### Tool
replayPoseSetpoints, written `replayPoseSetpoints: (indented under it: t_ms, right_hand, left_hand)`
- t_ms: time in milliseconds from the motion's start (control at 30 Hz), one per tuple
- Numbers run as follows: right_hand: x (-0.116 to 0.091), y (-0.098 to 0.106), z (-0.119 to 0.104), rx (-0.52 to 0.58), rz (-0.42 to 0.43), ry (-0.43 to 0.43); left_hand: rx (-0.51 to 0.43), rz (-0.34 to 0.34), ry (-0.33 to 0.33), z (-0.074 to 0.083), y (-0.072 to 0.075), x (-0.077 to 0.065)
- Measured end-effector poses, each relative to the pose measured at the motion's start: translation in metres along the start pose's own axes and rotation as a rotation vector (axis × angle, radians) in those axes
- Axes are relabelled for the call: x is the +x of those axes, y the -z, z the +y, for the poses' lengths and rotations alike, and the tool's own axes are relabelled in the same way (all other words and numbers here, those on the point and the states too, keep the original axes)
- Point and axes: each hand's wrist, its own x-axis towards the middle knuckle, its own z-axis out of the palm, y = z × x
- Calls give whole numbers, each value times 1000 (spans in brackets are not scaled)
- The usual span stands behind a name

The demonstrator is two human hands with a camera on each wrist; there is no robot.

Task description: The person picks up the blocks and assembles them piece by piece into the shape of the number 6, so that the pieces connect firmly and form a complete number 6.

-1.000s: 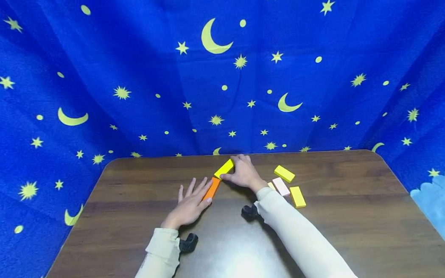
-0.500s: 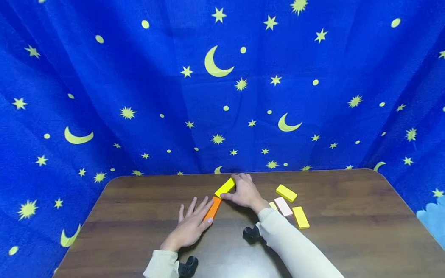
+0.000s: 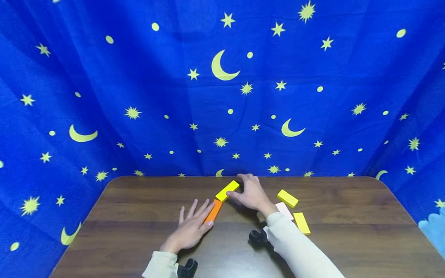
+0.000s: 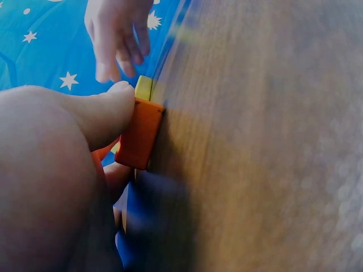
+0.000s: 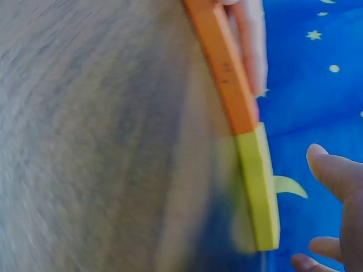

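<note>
An orange block (image 3: 213, 212) stands on the brown table, its far end meeting a bright yellow block (image 3: 227, 191) at a slight angle. My left hand (image 3: 189, 228) pinches the orange block, thumb on the near side and fingers spread along the other. In the left wrist view the thumb lies against the orange block's (image 4: 140, 133) top edge. My right hand (image 3: 252, 194) hovers beside the yellow block's right end with thumb and fingers apart. A gap shows between that hand and the yellow block (image 5: 261, 190) in the right wrist view.
Right of the right hand lie a yellow block (image 3: 287, 198), a pink block (image 3: 284, 211) and another yellow block (image 3: 301, 223). A pale block (image 3: 261, 216) is partly hidden by the right wrist. A blue starry curtain (image 3: 166, 95) hangs along the table's (image 3: 366, 240) back edge.
My right hand has let go of the yellow block and drawn a little to the right. The left hand stays at the orange block. The head view has tilted up.
</note>
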Motion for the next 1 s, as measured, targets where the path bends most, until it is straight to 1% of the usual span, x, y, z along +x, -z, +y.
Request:
replayPoseSetpoints:
  t_ms: [267,500,633,700,800,867,967,1000]
  right_hand:
    - [-4,34,-1,41,36,-30]
    - [-20,51,8,24,60,-24]
    - [-36,61,20,23,72,-49]
    - [-40,67,27,19,79,-43]
    - [-43,77,38,9,101,-16]
    - [-42,84,44,10,107,-9]
    - [-39,92,52,21,83,-20]
    - [-38,94,54,26,80,-22]
  left_hand:
    - [-11,32,-29,3,4,6]
    - [6,7,6,1,-2,1]
    - [18,-6,-6,0,-9,-2]
    - [13,-7,-15,1,-11,-1]
    - [5,-17,-22,2,-10,2]
    - [2,-10,-24,2,-8,4]
    - [14,2,-15,-2,-3,6]
    - [13,20,-15,-3,-2,7]
